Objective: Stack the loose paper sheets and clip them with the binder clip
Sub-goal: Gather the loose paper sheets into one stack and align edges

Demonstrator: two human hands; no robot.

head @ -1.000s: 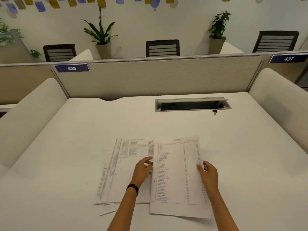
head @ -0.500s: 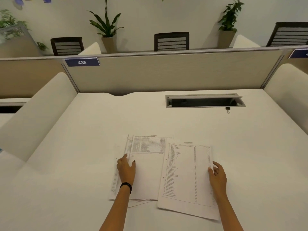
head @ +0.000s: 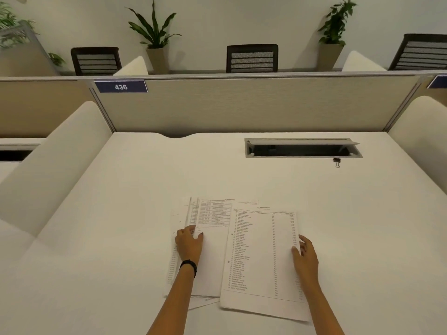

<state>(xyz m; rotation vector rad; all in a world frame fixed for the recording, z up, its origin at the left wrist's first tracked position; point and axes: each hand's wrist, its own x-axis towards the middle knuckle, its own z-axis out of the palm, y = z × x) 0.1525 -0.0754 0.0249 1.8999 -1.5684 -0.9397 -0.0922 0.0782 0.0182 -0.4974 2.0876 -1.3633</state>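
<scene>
Stacking incomplete: white printed paper sheets, lower centre, lie in two offset piles. Left hand presses the left pile, fingers loosely bent. Right hand rests its thumb on the right sheet's edge; a pinch cannot be confirmed. Small black binder clip, upper right, lies untouched.

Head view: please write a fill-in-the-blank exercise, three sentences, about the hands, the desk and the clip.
The blue sign on the partition reads ____.
The black wristband is on the ____ arm.
The binder clip lies beside the cable hatch, held by ____ hand.
Missing words: 436; left; neither.
</scene>
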